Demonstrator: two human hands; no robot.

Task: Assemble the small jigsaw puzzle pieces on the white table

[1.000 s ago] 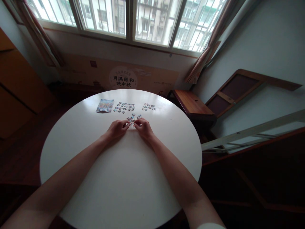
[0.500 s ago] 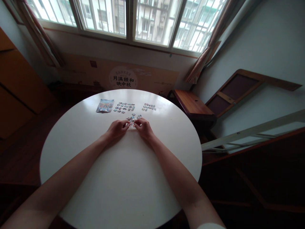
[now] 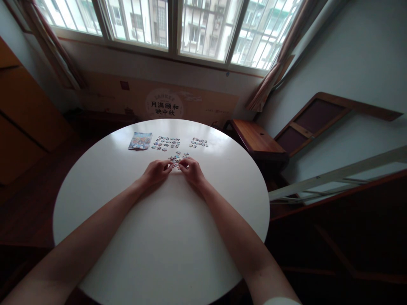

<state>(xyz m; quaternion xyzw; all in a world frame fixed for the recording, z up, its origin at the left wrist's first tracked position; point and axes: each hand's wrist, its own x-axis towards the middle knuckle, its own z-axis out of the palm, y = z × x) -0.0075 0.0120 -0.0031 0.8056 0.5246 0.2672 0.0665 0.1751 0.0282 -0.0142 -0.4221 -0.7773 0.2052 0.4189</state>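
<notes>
Small jigsaw pieces [image 3: 175, 159] lie in a loose heap on the white table, between my two hands. My left hand [image 3: 158, 170] rests at the heap's left side, thumb and fingers pinched on a jigsaw piece at its near edge. From the right, my right hand [image 3: 191, 170] pinches at a piece too, its fingertips a short gap from the left ones. The pieces at the fingertips are tiny and partly covered by the fingers. Beyond the hands, more pieces are spread in a left group [image 3: 165, 142] and a smaller right group [image 3: 199, 142].
A picture packet [image 3: 140, 141] lies left of the spread pieces. The round white table [image 3: 165, 237] has a wooden bench [image 3: 254, 135] past its far right edge. A window [image 3: 210, 29] stands beyond, and a pale rail [image 3: 333, 176] runs along the right.
</notes>
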